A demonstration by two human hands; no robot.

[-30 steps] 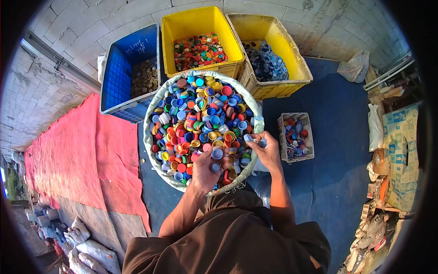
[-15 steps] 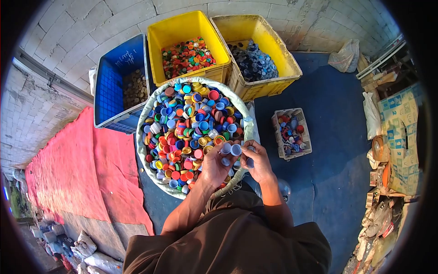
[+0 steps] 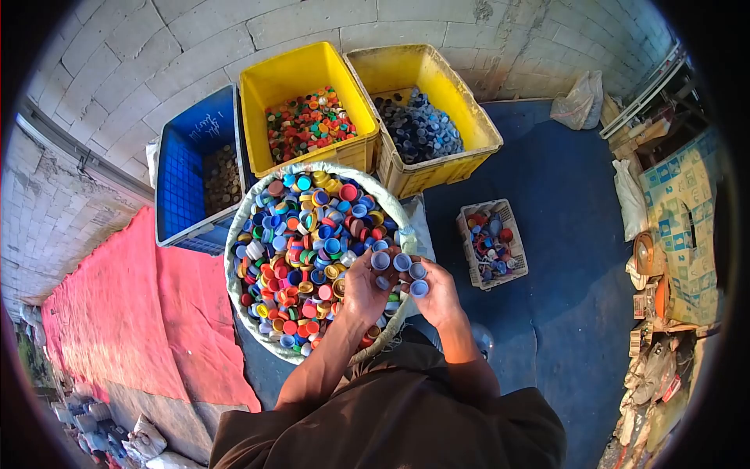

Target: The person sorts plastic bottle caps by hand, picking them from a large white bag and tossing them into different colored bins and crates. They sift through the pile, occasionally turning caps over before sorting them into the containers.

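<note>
Several pale blue bottle caps (image 3: 380, 260) rest in my left hand (image 3: 364, 291), its fingers curled around them over the near right rim of a round sack (image 3: 406, 234). My right hand (image 3: 439, 297) is close beside it, holding more pale blue bottle caps (image 3: 419, 288) on its palm and fingers. The fingertips of both hands nearly meet, and one cap sits between them. Beneath and left of my hands, the sack is full of mixed bottle caps (image 3: 305, 250) in red, blue, yellow, green and white.
Behind the sack stand a blue crate (image 3: 178, 168) with pale caps, a yellow crate (image 3: 262, 74) with red, orange and green ones, and another yellow crate (image 3: 437, 66) with blue and dark ones. A small white basket (image 3: 512, 277) of mixed pieces is right. Clutter (image 3: 648, 375) lines the right side.
My hands have turned more palm-up, and the caps in the right hand now show more openly. The view has tilted slightly, so the crates and sack appear lower.
</note>
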